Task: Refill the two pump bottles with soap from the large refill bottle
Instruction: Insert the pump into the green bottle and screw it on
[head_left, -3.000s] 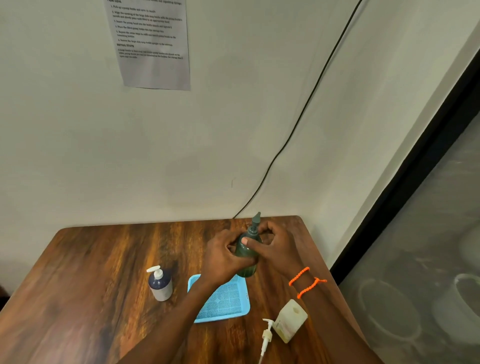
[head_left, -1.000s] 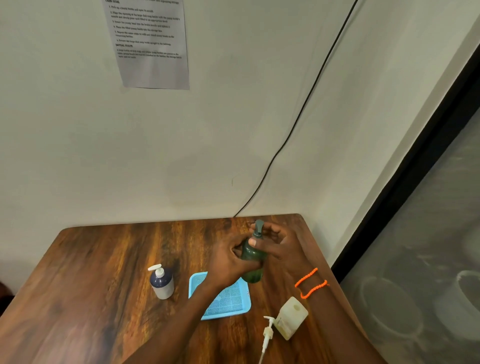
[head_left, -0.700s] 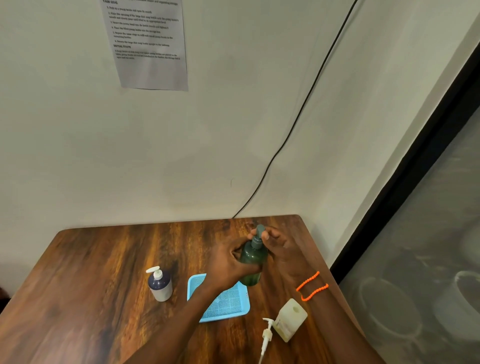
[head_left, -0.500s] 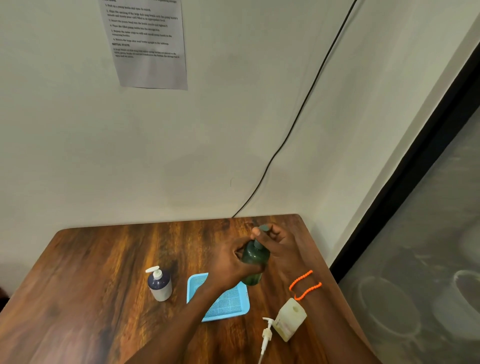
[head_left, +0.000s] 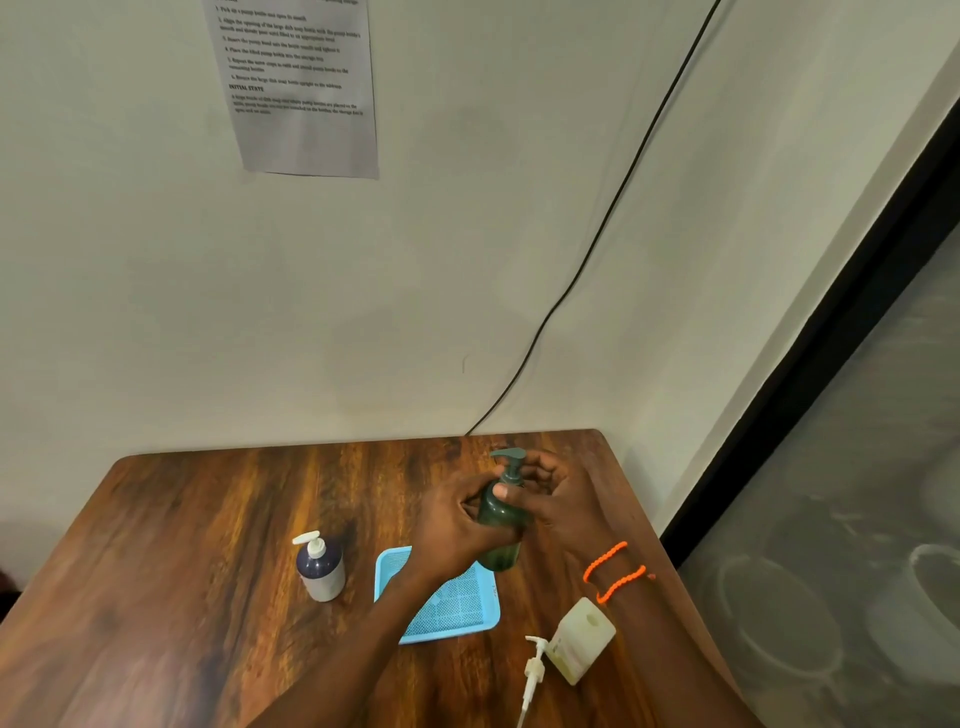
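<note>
Now my left hand (head_left: 457, 525) grips the green bottle (head_left: 500, 525) near the table's (head_left: 208, 519) back right corner, right hand (head_left: 558, 501) pinching its collar; I should twist evenly and keep it upright.

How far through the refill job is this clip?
Done: nothing clearly. In hand: left hand grips the green pump bottle while the right hand works its pump neck. Left: the cream bottle stands open beside its loose pump; the white-pump bottle stands apart.
</note>
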